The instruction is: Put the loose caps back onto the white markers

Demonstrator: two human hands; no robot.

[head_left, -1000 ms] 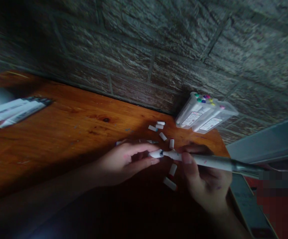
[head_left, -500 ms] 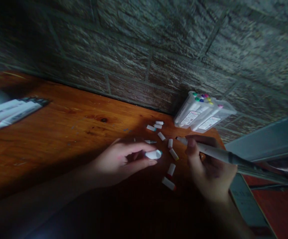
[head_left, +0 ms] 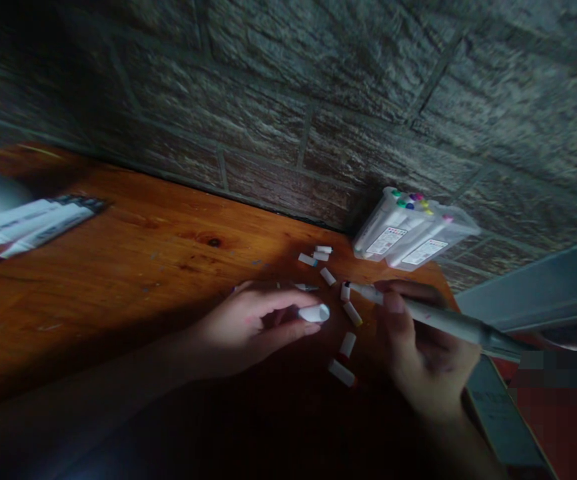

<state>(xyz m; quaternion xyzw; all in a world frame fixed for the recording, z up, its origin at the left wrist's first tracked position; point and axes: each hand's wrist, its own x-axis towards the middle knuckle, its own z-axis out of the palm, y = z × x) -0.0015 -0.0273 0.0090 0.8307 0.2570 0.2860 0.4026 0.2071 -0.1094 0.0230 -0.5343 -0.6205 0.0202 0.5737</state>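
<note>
At table (head_left: 118,267) centre: left hand (head_left: 248,327) pinches white marker cap (head_left: 315,313); right hand (head_left: 418,353) grips marker (head_left: 443,321), tip at cap's 2 o'clock, apart. Loose caps (head_left: 347,344) lie between.

Left hand (head_left: 248,330) pinches with fingertips; right hand (head_left: 426,357) curls closed.

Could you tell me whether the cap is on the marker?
No, the left hand holds the cap apart from the marker in the right hand.
</note>
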